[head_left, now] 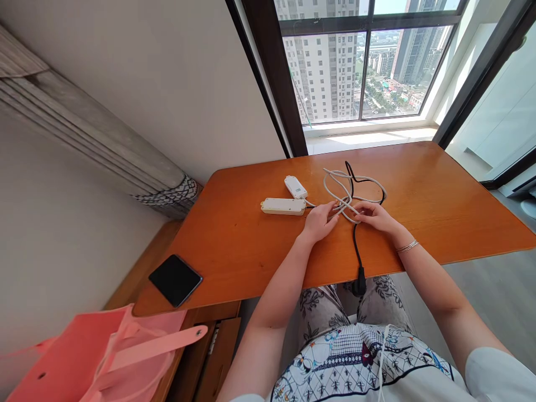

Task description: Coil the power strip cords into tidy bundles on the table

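Note:
Two white power strips, a small one [295,187] and a longer one [283,206], lie side by side on the wooden table [243,251]. From them runs a loose tangle of white cable [379,187] crossed by a black cable [355,243]. My left hand [319,223] closes its fingers on the left side of the tangle, close to the strips. At the right side, my right hand [374,216] pinches the white cable between thumb and fingers. A black plug [359,282] on the black cable hangs over the front table edge, above my lap.
A dark tablet or phone [176,280] lies near the table's left corner. Below it is a pink bag [104,352] with a strap, beside an open wooden drawer or cabinet [220,357]. Behind the table are a window [364,72] and a tied curtain [104,134].

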Tool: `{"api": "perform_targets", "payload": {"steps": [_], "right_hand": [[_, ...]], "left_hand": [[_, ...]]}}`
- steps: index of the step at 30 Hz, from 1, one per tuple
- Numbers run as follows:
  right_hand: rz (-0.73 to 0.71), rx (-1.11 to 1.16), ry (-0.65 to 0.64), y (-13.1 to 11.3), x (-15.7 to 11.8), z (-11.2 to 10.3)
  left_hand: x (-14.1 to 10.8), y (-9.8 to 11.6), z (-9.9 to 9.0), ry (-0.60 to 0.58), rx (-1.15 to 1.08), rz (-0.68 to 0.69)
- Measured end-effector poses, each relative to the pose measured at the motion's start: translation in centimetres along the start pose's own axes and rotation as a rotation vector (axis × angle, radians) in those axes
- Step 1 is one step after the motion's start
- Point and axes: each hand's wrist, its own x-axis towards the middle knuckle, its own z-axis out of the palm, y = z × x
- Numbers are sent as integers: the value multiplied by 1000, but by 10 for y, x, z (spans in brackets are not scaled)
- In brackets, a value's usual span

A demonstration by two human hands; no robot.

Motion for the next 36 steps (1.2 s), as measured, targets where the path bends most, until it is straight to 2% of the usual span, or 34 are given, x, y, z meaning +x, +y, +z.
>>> {"api": "perform_targets", "payload": {"steps": [3,6,10,17,19,22,25,28,30,32,36], "right_hand": [[-85,-97,-12,-1,-1,1],[-186,-218,-21,-4,-1,5],[-295,-345,-41,-6,-2,12],[-299,-462,-30,-14,-5,22],[-283,-497,59,-14,-5,21],[-256,-559,325,-10,-3,12],[-207,-613,590,0,-1,-6],[-124,-618,764,10,0,-27],[-63,-599,830,16,0,-36],[12,-567,840,22,0,-41],[112,-494,705,28,2,-42]], "left_hand": [[-1,-1,3,23,-221,-30],[-2,0,7,49,-312,-106],[-2,4,17,140,-519,-193],[3,10,25,268,-838,-323],[5,9,23,302,-864,-326],[6,7,21,337,-865,-326],[6,6,20,360,-864,-328],[6,6,20,370,-854,-326],[6,7,19,382,-854,-329],[6,7,19,399,-858,-339],[6,6,18,410,-837,-354]]}}
